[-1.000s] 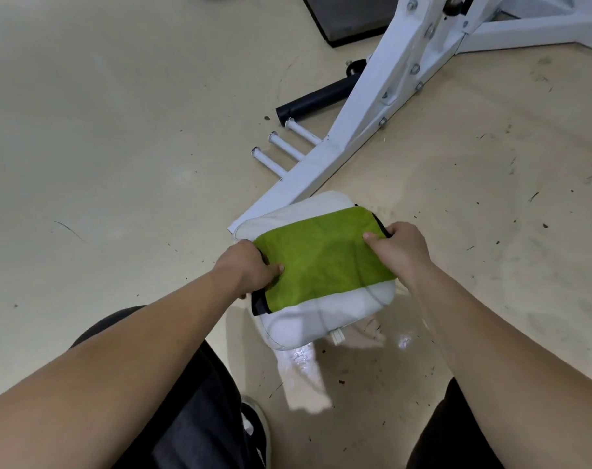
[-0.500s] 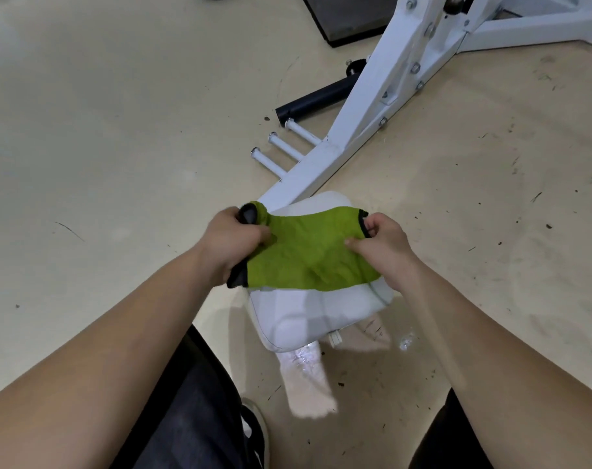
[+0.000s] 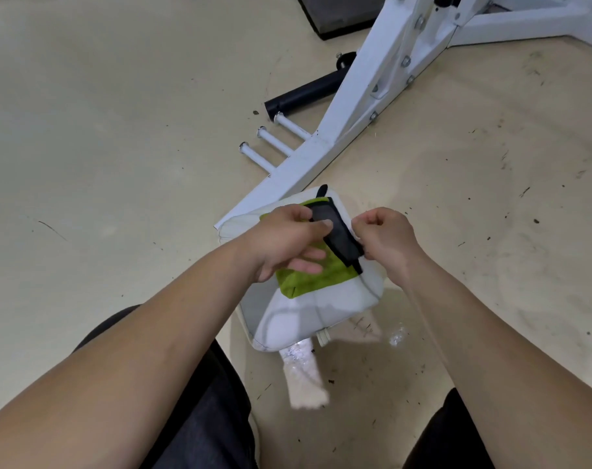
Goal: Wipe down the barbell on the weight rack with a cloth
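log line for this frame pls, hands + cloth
phase: prepping cloth | left hand: gripping cloth | right hand: pinching cloth's black edge | cloth: over white pad, on floor | barbell: untouched

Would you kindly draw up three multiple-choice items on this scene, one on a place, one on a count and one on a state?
1. Where is the cloth?
A. Draped on the black bar
B. Over the white cushion, between both hands
C. Flat on the floor by the shoe

2. How many white pegs stick out of the rack's base rail?
A. One
B. Three
C. Five

3. What is the right hand doing?
A. Pinching the cloth's black edge
B. Resting open on the floor
C. Gripping the rack

Answers: 1 B, the cloth sits above the cushion, with the left hand on it. 2 B, three pegs show beside the rack. 3 A, the right hand has its fingers closed at the black edge.
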The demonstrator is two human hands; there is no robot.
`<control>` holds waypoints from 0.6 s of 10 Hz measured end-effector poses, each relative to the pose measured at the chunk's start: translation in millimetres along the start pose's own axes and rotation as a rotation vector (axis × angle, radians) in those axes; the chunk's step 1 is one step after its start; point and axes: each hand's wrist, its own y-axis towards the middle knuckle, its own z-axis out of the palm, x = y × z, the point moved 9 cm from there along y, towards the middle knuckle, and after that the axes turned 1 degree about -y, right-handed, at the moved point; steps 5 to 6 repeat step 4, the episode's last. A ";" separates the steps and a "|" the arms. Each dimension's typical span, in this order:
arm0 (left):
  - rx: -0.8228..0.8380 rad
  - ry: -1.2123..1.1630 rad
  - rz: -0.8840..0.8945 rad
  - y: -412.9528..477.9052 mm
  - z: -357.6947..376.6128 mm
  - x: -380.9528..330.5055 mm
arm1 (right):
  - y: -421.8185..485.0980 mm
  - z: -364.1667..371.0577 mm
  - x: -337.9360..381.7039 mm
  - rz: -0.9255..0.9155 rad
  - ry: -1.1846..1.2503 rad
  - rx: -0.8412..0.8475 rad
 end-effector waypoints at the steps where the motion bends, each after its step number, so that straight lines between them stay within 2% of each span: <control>1: -0.124 0.169 0.047 11.6 -16.0 1.7 | 5.4 -13.6 -4.2 -0.018 -0.089 -0.031; 3: -0.239 0.279 0.210 15.3 -35.0 -8.0 | -6.2 -8.8 20.3 -0.113 -0.138 -0.016; 4: -0.346 0.426 0.421 9.3 -36.0 -28.6 | -13.3 -4.0 61.2 -0.173 -0.187 0.052; 6: -0.346 0.426 0.421 9.3 -36.0 -28.6 | -13.3 -4.0 61.2 -0.173 -0.187 0.052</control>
